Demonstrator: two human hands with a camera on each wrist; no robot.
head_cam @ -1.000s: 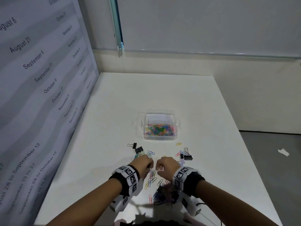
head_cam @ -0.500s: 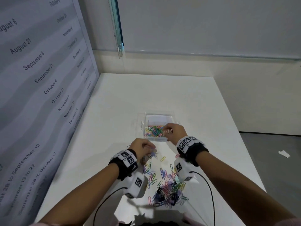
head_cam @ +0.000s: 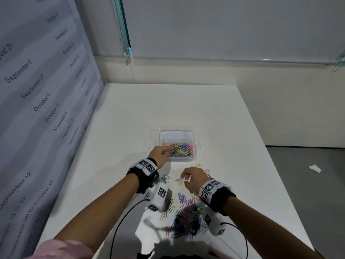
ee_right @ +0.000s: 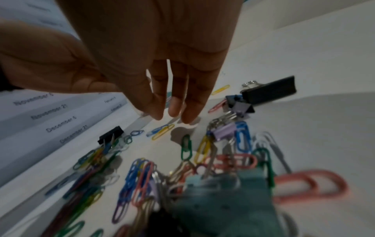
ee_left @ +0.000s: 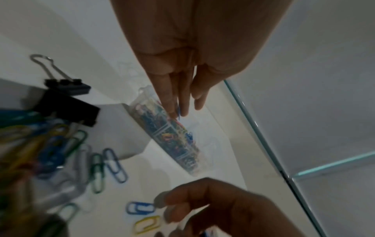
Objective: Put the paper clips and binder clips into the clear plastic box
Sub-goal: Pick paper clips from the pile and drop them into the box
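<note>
**Hands swap places at the box**

The table holds the box, already part full of clips. The left hand has now reached the box's near corner, fingers pinching a blue clip over it. The right hand, which was at the box a moment ago, has come back down, fingers loose and empty, just above a blue clip. Behind both wrists lies the big pile, so lots is left.
</note>
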